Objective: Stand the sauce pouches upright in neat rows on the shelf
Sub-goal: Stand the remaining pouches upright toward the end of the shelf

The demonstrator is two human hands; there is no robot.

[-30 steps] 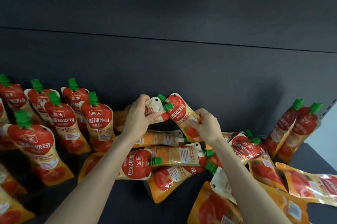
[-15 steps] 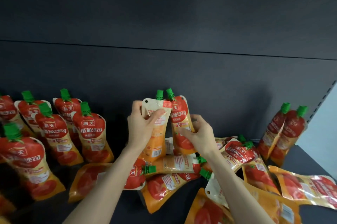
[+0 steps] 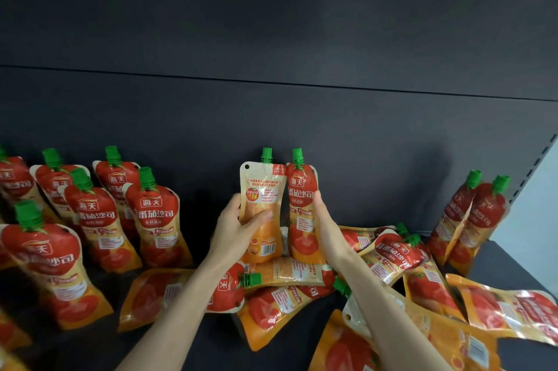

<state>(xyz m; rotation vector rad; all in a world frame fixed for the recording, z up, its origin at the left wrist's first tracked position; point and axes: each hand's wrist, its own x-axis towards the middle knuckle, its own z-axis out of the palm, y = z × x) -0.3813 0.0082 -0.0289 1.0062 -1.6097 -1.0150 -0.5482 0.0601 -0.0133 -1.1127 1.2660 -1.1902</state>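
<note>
Two red-and-orange sauce pouches with green caps are held upright side by side near the shelf's back wall. My left hand (image 3: 238, 227) grips the left pouch (image 3: 262, 189), whose pale back label faces me. My right hand (image 3: 324, 230) grips the right pouch (image 3: 302, 198), whose red front faces me. Their lower ends sit among a heap of pouches lying flat (image 3: 290, 289) in the middle of the dark shelf (image 3: 507, 262). Several pouches stand in rows (image 3: 151, 216) on the left.
Two more pouches (image 3: 474, 219) lean upright against the back wall at the far right. Flat pouches (image 3: 498, 313) spread over the right front of the shelf. A perforated upright (image 3: 537, 165) marks the shelf's right end. The dark back panel rises behind everything.
Both hands turned their pouches from tilted to upright and brought them side by side, caps up. My view shifted, so the shelf contents sit lower and further right.
</note>
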